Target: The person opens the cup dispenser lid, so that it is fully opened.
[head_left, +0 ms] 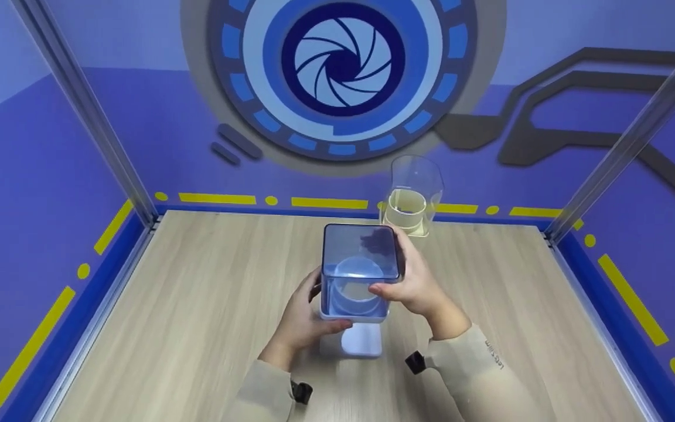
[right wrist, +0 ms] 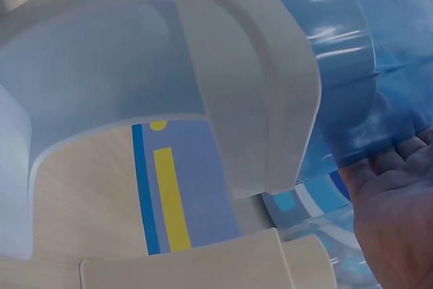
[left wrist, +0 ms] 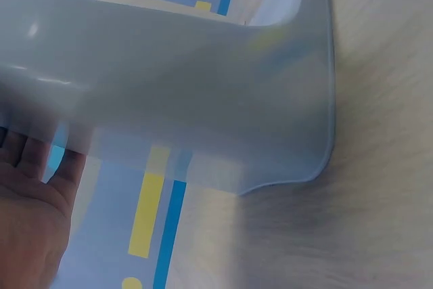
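Two-hand hold: tinted container upright at mid-tbl.

We're prob. at the steadying/positioning step; next move, in our view, calls for keeping it level w/ both hands, then an even set-down or let-go. Our L hand is clamped on the lower left side, thumb along the white rim; our R hand grips the upper right side, thumb on the front wall, fingers round the back. Squarish tinted top points up, white foot down, so long axis runs approx. vert.; can't tell any slight tilt, nor if the foot's touching the tbl. Behind, a bit to R, a 2nd clear container w/ cream base stands upright too, same axis, apart from ours.
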`<action>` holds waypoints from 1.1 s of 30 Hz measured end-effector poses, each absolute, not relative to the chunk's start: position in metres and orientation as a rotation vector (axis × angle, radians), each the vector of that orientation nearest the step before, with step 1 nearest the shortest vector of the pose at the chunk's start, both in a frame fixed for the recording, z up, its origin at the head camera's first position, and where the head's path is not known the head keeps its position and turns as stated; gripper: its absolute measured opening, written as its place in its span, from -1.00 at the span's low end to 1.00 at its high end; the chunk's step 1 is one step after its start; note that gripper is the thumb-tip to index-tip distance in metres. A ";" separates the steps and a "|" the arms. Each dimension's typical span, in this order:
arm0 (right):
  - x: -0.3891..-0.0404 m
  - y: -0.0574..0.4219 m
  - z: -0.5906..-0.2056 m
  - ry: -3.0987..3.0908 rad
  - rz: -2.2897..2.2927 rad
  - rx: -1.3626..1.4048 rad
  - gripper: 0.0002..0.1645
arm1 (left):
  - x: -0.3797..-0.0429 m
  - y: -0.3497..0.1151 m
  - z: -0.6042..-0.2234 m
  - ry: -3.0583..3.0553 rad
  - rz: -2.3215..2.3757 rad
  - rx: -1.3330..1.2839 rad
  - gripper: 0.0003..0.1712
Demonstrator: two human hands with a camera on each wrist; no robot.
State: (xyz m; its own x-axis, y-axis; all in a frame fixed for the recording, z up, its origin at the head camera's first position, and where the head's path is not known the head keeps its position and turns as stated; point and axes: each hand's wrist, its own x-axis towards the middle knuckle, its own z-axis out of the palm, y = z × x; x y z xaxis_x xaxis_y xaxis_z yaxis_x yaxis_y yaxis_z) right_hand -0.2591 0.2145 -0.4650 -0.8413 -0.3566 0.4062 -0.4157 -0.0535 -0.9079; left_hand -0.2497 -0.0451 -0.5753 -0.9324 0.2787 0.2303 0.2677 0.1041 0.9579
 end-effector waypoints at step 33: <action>-0.273 0.161 -0.469 -2.160 1.990 0.846 0.48 | -0.262 -0.101 -0.574 2.320 2.006 0.570 0.31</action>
